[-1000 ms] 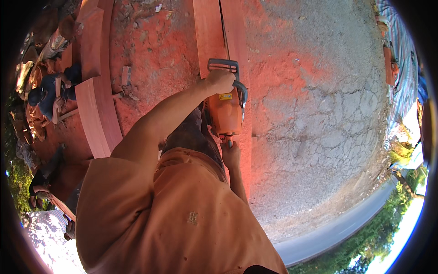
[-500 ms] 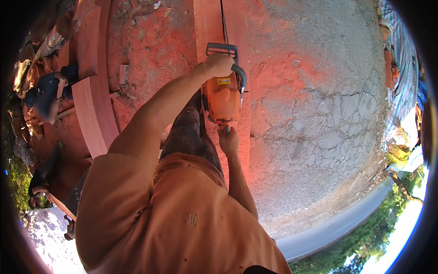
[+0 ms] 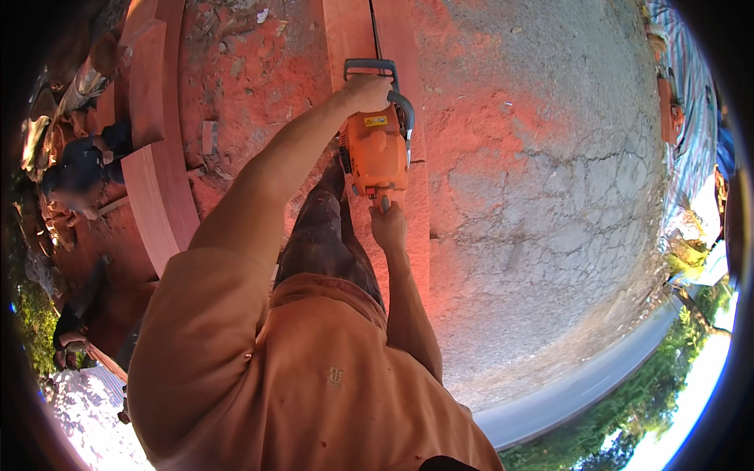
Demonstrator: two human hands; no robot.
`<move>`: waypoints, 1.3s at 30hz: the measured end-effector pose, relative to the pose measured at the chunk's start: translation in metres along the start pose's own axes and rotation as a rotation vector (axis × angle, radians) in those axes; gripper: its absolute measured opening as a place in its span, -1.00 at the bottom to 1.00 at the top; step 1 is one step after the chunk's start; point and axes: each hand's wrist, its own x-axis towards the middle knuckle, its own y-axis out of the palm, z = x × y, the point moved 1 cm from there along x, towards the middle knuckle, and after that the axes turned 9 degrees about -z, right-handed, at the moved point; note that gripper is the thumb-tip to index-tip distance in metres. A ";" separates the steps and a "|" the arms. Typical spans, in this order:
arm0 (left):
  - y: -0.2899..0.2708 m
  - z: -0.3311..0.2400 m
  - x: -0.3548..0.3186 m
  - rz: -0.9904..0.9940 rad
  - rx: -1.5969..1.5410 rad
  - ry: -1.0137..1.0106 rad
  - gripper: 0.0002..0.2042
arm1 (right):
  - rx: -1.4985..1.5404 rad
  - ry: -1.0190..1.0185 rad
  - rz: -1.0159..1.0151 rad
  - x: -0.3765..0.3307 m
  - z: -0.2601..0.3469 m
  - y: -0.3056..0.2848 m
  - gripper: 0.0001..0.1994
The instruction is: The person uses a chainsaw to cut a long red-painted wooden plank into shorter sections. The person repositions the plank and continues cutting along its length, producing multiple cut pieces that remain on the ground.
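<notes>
Holding the orange chainsaw (image 3: 377, 153) with both hands at the upper middle of the frame, just above and to the right of the dark trousers (image 3: 314, 243). Gripping the dark front handle (image 3: 407, 110) from the left with the left hand (image 3: 367, 93), bending the fingers over it close together, though hiding the fingertips beneath. Clasping the rear handle (image 3: 385, 204) near the centre of the frame with the right hand (image 3: 388, 228), apparently wrapping the fingers around it, but not showing the trigger side, so leaving any squeeze there impossible to tell.

Pointing the thin dark bar (image 3: 375, 31) towards the top edge of the frame, along the long reddish plank (image 3: 343, 31). Not showing for certain any depth of bite into the wood.

Judging by the red dust (image 3: 491, 129) on the ground right of the plank, probably being well into the sawing. Showing no full parting of the plank anywhere in view, so apparently leaving lengthwise cutting unfinished. Running past the top edge along with the plank, therefore giving no measure of the remaining length.
</notes>
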 end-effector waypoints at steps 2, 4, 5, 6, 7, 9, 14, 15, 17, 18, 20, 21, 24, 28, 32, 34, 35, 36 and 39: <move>0.000 -0.004 -0.002 0.058 0.007 -0.036 -0.78 | -0.014 -0.002 0.005 -0.005 -0.002 -0.001 -0.55; 0.001 -0.008 -0.006 0.135 0.022 -0.091 -0.78 | -0.025 -0.025 -0.013 -0.010 -0.004 -0.002 -0.57; 0.002 -0.010 -0.009 0.106 0.019 -0.059 -0.78 | -0.039 -0.036 -0.031 -0.014 -0.006 -0.002 -0.59; 0.003 -0.012 -0.012 0.079 0.016 -0.026 -0.79 | -0.045 -0.044 -0.051 -0.017 -0.008 -0.003 -0.61; 0.004 -0.014 -0.014 0.056 0.016 0.008 -0.79 | -0.035 -0.029 -0.044 -0.018 -0.009 -0.003 -0.59; 0.007 -0.017 -0.015 0.052 -0.012 0.044 -0.79 | 0.007 0.010 -0.025 -0.025 -0.013 -0.005 -0.56; 0.014 -0.029 -0.023 0.113 0.003 -0.039 -0.79 | -0.018 0.036 0.006 -0.040 -0.021 -0.014 -0.56; 0.016 -0.032 -0.027 0.100 -0.007 -0.017 -0.80 | -0.006 0.031 0.009 -0.045 -0.025 -0.016 -0.56; 0.019 -0.040 -0.035 0.042 -0.029 0.039 -0.81 | -0.049 0.053 0.002 -0.054 -0.030 -0.020 -0.56; 0.021 -0.043 -0.039 0.011 -0.067 0.027 -0.81 | -0.063 0.052 0.005 -0.058 -0.033 -0.022 -0.56; 0.022 -0.046 -0.045 0.001 -0.039 0.041 -0.81 | -0.060 0.045 0.007 -0.062 -0.036 -0.025 -0.56; 0.022 -0.048 -0.046 0.023 -0.020 0.044 -0.81 | -0.057 0.046 0.007 -0.063 -0.037 -0.026 -0.56; 0.017 -0.050 -0.044 0.059 -0.024 0.021 -0.80 | -0.029 0.052 0.015 -0.065 -0.034 -0.028 -0.57; 0.008 -0.047 -0.038 0.099 0.028 0.022 -0.78 | -0.014 0.053 0.001 -0.061 -0.026 -0.025 -0.57; 0.005 -0.039 -0.033 0.096 0.018 0.027 -0.79 | -0.026 0.037 -0.024 -0.053 -0.017 -0.017 -0.56; 0.002 -0.031 -0.026 0.062 0.027 0.059 -0.79 | -0.015 0.028 -0.025 -0.042 -0.010 -0.012 -0.55; 0.003 -0.027 -0.026 0.076 0.006 0.039 -0.79 | 0.002 0.042 -0.011 -0.040 -0.008 -0.010 -0.55; 0.000 -0.022 -0.020 0.091 -0.010 0.009 -0.79 | 0.024 0.041 -0.007 -0.033 -0.005 -0.009 -0.55; -0.004 -0.008 -0.006 0.086 -0.027 -0.003 -0.79 | -0.013 0.080 0.004 -0.021 0.004 -0.005 -0.56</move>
